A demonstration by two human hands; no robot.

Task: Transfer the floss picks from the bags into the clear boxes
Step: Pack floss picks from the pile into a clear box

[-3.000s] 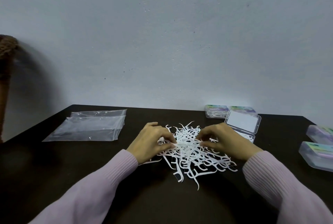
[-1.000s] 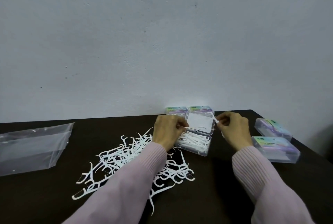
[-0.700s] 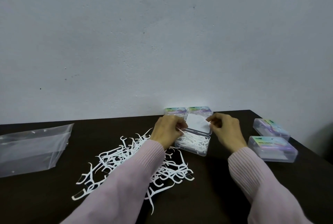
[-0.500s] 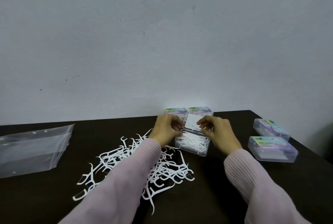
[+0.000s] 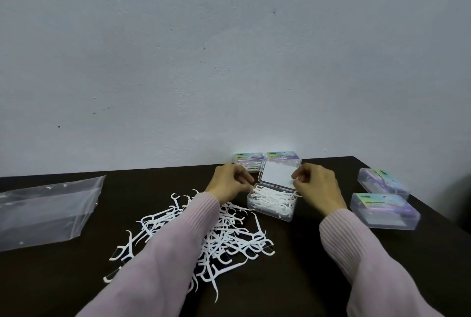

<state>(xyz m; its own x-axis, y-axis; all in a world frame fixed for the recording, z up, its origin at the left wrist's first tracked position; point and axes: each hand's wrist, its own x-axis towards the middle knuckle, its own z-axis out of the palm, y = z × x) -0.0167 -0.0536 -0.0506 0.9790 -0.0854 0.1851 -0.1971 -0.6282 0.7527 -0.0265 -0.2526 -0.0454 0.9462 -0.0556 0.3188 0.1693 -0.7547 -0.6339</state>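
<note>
An open clear box (image 5: 285,214) stands on the dark table (image 5: 293,278), its lid (image 5: 276,176) tilted up behind it and a layer of white floss picks (image 5: 272,198) inside. My left hand (image 5: 229,185) is at the box's left end, fingertips pinching the ends of the picks there. At the right end, my right hand (image 5: 317,189) has its fingers curled on the other ends of the same bundle. A loose pile of floss picks (image 5: 229,237) lies in front of the box, partly under my left sleeve. An empty clear bag (image 5: 46,209) lies at the far left.
Two closed clear boxes with coloured labels (image 5: 381,180) (image 5: 383,211) sit to the right, near the table's right edge. Two more closed boxes (image 5: 248,161) (image 5: 283,157) stand against the wall behind the open one.
Both hands gathered a bundle of picks from the pile and carried it right to the open box. Over the last second they drew closer together and lowered the bundle into it.
</note>
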